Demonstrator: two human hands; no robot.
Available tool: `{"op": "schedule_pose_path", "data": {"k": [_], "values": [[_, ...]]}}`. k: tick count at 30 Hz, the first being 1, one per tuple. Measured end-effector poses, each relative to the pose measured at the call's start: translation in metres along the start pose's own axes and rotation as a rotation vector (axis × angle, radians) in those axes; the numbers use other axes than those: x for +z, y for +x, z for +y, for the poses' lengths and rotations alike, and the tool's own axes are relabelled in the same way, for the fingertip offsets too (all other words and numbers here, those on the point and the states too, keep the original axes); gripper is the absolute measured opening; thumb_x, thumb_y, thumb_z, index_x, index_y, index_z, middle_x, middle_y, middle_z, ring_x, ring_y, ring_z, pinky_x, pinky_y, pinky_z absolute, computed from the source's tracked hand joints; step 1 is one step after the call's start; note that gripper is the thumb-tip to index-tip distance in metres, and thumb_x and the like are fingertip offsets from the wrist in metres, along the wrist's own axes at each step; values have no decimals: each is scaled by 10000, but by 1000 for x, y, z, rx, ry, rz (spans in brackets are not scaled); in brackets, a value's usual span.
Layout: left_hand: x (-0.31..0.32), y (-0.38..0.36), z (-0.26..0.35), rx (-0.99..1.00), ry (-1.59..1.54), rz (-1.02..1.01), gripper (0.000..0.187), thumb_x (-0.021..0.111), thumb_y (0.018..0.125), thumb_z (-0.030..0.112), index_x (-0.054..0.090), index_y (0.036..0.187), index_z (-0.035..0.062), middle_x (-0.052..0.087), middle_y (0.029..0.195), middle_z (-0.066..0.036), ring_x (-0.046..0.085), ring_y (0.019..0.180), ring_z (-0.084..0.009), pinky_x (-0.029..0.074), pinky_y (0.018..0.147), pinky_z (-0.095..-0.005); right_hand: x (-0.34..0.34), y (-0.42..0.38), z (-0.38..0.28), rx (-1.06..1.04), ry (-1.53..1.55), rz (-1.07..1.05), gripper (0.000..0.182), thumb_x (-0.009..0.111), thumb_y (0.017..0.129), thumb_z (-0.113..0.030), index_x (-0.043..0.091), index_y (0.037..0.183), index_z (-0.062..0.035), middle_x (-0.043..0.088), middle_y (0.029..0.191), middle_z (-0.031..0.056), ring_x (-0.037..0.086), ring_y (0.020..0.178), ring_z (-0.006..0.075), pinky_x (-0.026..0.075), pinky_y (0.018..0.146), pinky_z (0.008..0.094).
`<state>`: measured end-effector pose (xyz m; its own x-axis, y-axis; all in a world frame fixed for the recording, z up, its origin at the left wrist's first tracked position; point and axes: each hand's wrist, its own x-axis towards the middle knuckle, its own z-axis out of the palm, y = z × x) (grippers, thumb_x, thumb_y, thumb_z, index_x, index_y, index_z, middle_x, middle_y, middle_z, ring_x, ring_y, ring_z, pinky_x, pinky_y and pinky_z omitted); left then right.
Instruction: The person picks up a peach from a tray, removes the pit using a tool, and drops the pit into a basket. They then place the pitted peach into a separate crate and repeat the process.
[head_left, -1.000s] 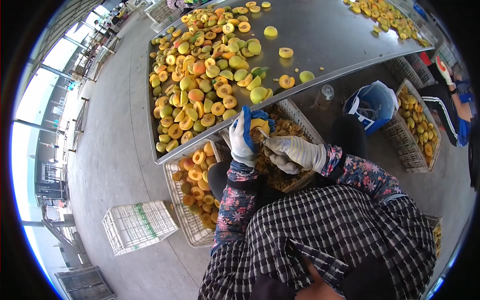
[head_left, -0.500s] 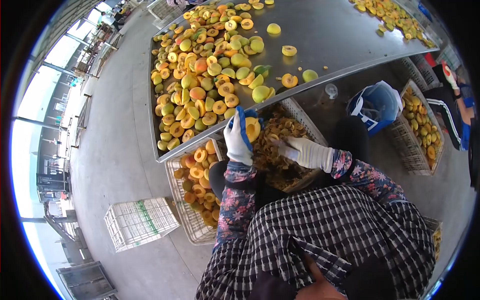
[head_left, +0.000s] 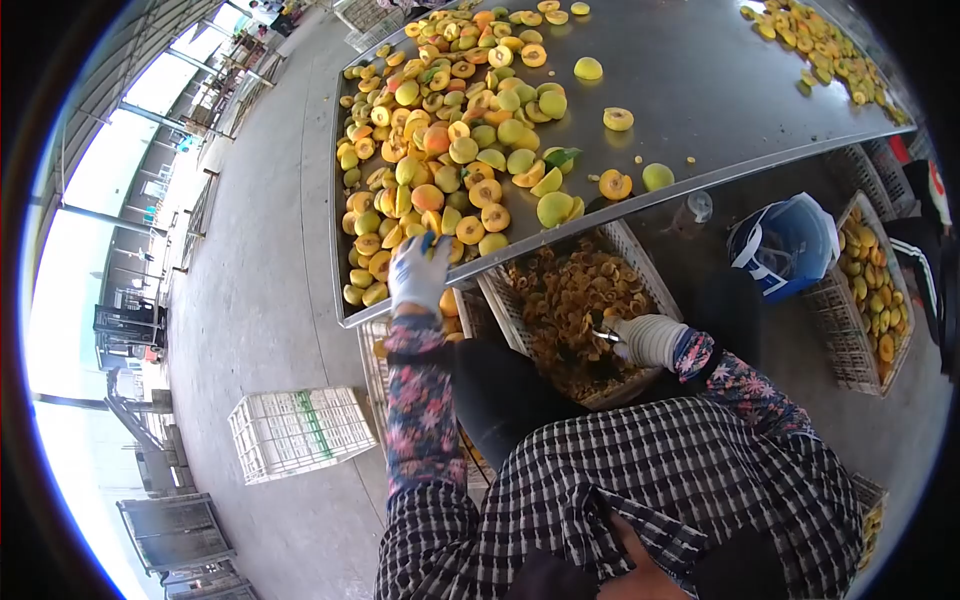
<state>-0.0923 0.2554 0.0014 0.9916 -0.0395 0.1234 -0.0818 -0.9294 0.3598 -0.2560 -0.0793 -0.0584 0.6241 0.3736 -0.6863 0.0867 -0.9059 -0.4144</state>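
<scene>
**Left hand at the fruit pile, right hand holding the tool over the scraps**

The fingers of the left hand (head_left: pixel 418 275) bend over the near rim of the desk (head_left: pixel 690 100), against the halved fruit (head_left: pixel 495 217) heaped there; whether they have closed on a piece, I cannot tell. The fingers of the right hand (head_left: pixel 652 342) are curled around a small metal tool (head_left: pixel 606 335), its tip out over the scraps (head_left: pixel 575 290) in the scrap crate (head_left: pixel 640 262).

To do this well, I would lift one half from the near edge of the heap by its skin side, lightly, since the flesh looks easy to bruise. The tool is best kept low and pointing away from the left hand, and any cutting done above the scrap crate, where trimmings fall straight in.

Half a second ago, the left hand held a hollowed half above the scraps; now it is at the heap, and that half no longer shows in its grip. The right hand has stayed over the scrap crate. The fruit crate (head_left: pixel 373 370), beyond the left knee, is now largely covered by the left arm.
</scene>
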Motion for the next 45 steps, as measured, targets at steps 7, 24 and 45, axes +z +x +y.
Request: {"op": "schedule_pose_path", "data": {"k": [7, 24, 45], "values": [[63, 56, 91, 3, 492, -264, 624, 625, 863, 568, 643, 1277, 101, 570, 1341, -161, 448, 1316, -362, 291, 1141, -502, -2, -9, 6, -132, 152, 78, 572, 518, 972, -319, 396, 1471, -69, 699, 958, 227, 674, 880, 397, 511, 806, 470], [9, -80, 110, -338, -2251, -203, 482, 545, 1011, 434, 551, 1303, 51, 623, 1123, -125, 618, 1031, -267, 527, 962, -413, -40, -47, -75, -566, 464, 897, 342, 585, 976, -280, 497, 1183, -22, 666, 861, 241, 661, 817, 431, 523, 708, 480], [1, -123, 143, -298, -2140, 3, 462, 424, 1059, 451, 555, 1101, 9, 610, 1038, -116, 606, 998, -265, 506, 991, -414, -33, -42, -107, -433, -28, 972, 334, 576, 939, -213, 489, 1121, 52, 654, 737, 215, 660, 665, 413, 520, 571, 498]]}}
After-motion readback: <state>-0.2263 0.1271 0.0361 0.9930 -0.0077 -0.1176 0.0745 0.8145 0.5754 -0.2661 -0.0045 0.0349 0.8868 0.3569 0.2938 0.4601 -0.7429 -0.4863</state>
